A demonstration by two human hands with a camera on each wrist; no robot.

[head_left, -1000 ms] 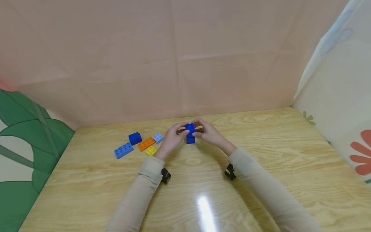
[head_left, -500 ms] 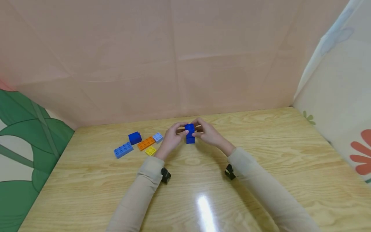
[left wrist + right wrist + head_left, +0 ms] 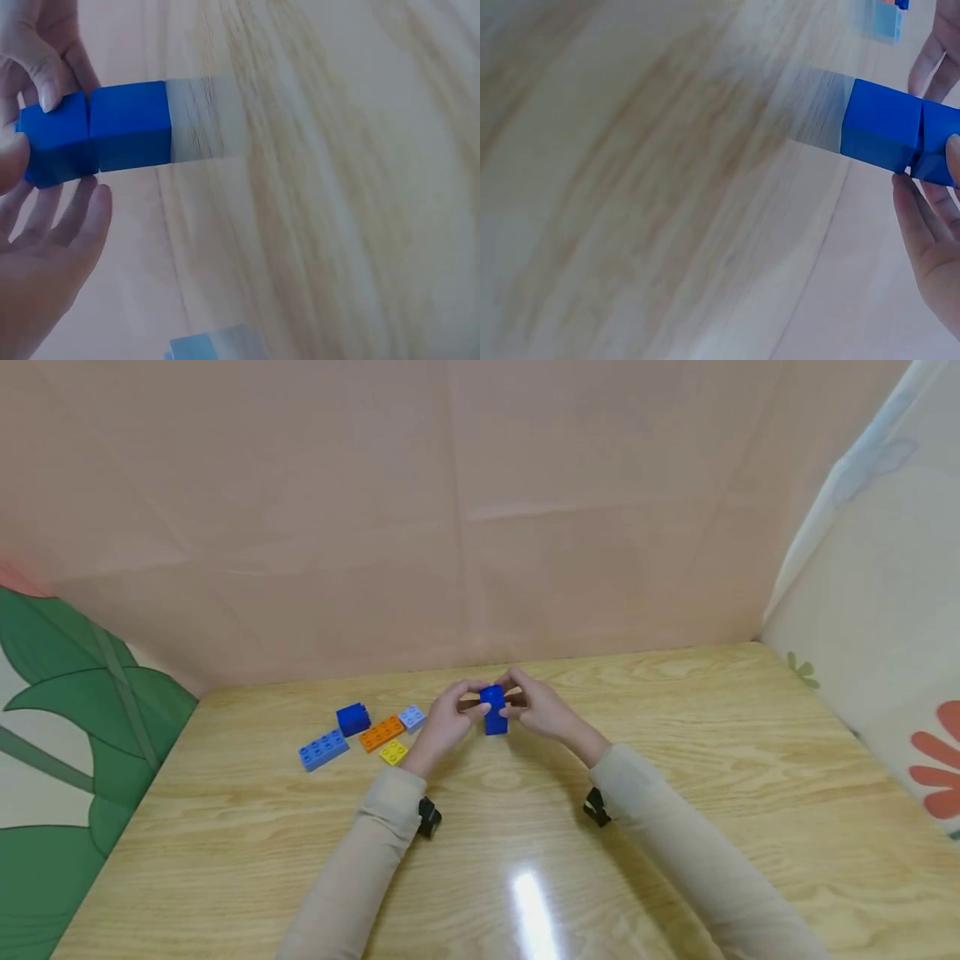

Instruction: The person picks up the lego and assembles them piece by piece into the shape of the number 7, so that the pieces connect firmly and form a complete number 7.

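So far I see two blue blocks (image 3: pixel 492 710) joined and pinched between my left hand (image 3: pixel 445 725) and right hand (image 3: pixel 545 711), with five loose bricks (image 3: pixel 363 734) waiting left of that grip.

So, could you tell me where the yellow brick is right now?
In the head view the yellow brick lies on the table, left of the left hand, just in front of the orange brick.

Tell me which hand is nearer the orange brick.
Left. The left hand sits just right of the orange brick; the right hand is farther right, beyond the blue stack.
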